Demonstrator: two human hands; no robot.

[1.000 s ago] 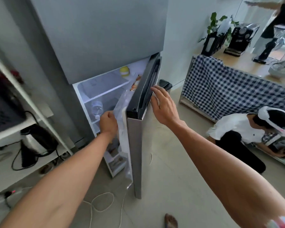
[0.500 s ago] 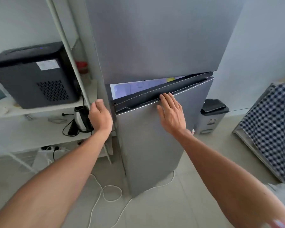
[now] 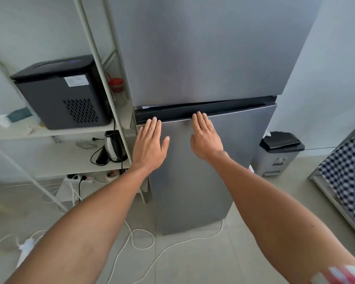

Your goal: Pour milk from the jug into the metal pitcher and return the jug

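From the head camera, both hands lie flat on the lower fridge door in the middle of the frame. The left hand has straight fingers, close together, with the fingertips at the top edge of this door, near its left end. The right hand is just beside it, a little to the right, also with fingers straight and holding nothing. The door looks almost shut; only a dark strip shows between it and the upper fridge door.

The jug and the metal pitcher cannot be seen in this view, so I cannot tell where they lie relative to the hands.

At the left of the frame stands a white shelf with a black appliance and, lower, an electric kettle. At the right, a grey bin stands on the floor.
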